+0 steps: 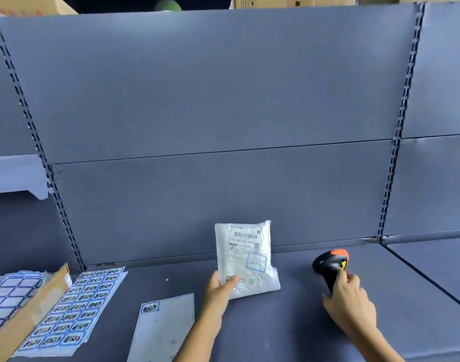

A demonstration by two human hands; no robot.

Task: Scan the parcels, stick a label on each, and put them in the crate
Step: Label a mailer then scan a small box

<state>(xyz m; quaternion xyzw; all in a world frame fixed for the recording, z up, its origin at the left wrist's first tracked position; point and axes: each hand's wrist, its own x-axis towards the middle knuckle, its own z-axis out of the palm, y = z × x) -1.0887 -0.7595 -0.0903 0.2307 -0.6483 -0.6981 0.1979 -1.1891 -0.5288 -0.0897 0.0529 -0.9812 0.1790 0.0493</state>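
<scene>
One parcel: a flat white plastic bag, crinkled, held upright over the grey shelf, close to the back panel. Shows a printed face with a barcode across the top, small text below, and a blue frame low on the right.

Left hand pinches the lower left corner, thumb on the front, fingers hidden behind.

One scanner, black with an orange top, just right of the parcel and apart from it. Right hand grips its handle, fingers clamped round it.

Two loose sheets flat on the shelf at left: a full sheet of blue-edged labels, and a bare sheet with one label in its top left corner. One cardboard box at far left, more sheets inside; number unclear.
</scene>
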